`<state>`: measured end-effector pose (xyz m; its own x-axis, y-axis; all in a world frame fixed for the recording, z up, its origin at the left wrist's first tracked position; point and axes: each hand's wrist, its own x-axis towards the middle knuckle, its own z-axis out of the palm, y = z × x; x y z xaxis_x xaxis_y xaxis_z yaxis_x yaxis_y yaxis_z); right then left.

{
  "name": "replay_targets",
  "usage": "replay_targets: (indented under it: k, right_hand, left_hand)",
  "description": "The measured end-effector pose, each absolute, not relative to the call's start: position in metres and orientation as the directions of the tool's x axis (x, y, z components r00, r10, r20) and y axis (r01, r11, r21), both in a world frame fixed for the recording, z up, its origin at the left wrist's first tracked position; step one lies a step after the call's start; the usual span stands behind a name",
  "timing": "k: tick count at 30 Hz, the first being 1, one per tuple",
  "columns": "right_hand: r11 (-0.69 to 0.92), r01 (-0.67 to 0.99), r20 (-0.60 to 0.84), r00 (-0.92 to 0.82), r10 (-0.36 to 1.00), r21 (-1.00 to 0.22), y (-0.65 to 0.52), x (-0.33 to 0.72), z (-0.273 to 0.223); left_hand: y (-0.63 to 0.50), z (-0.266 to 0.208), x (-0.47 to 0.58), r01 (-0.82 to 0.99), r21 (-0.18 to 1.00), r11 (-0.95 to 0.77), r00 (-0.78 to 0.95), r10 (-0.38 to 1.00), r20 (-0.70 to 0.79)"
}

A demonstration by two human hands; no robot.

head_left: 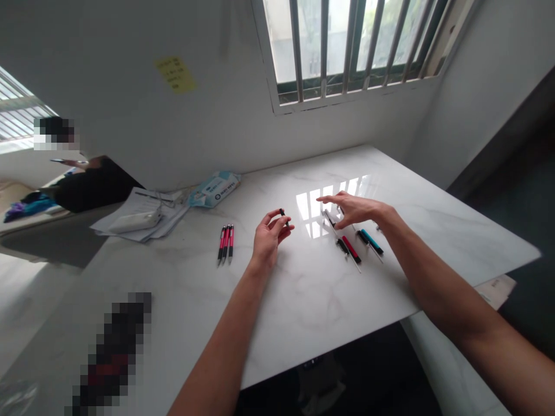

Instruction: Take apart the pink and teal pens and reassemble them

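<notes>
My left hand pinches a small black pen part between thumb and fingers, a little above the white marbled table. To the right, my right hand hovers with fingers spread over several loose pen parts and holds nothing I can see. Below it lie a red pen barrel and a teal pen barrel. Black grips and thin white refills are beside them, and some parts are hidden behind the hand. Left of my left hand, several red-and-black pens rest side by side.
A blue-and-white wipes packet and stacked papers with a white object on top sit at the table's back left. Another person is farther left. A pixelated dark shape is at lower left. A barred window is above.
</notes>
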<state>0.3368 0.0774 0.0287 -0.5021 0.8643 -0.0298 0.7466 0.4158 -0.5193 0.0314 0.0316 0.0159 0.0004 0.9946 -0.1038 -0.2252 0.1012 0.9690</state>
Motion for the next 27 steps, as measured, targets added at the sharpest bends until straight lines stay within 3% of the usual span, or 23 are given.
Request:
replay_targets:
  k: [5, 9, 13, 18, 23, 27]
  right_hand:
    - [0.422, 0.765, -0.037, -0.5, 0.865, -0.487, 0.086, 0.342, 0.012]
    - [0.496, 0.729, 0.094, -0.518, 0.85, -0.472, 0.084, 0.335, 0.02]
    - [0.642, 0.546, 0.321, -0.571, 0.755, -0.539, 0.066, 0.298, 0.035]
    - [0.727, 0.373, 0.416, -0.632, 0.654, -0.576, 0.044, 0.248, 0.033]
    - [0.734, 0.365, 0.446, -0.612, 0.652, -0.572, 0.047, 0.25, 0.031]
    - [0.671, 0.531, 0.395, -0.547, 0.738, -0.517, 0.067, 0.286, 0.033]
  left_hand:
    - [0.034, 0.013, 0.03, -0.233, 0.964, 0.131, 0.023, 0.991, -0.129]
    - [0.034, 0.01, 0.03, -0.226, 0.962, 0.153, 0.03, 0.988, -0.15]
    - [0.033, 0.009, 0.031, -0.216, 0.962, 0.165, 0.015, 0.986, -0.165]
    - [0.032, 0.009, 0.032, -0.215, 0.964, 0.159, 0.049, 0.987, -0.152]
    - [0.031, 0.01, 0.031, -0.21, 0.966, 0.15, 0.043, 0.989, -0.144]
    - [0.033, 0.01, 0.029, -0.18, 0.977, 0.113, 0.003, 0.993, -0.114]
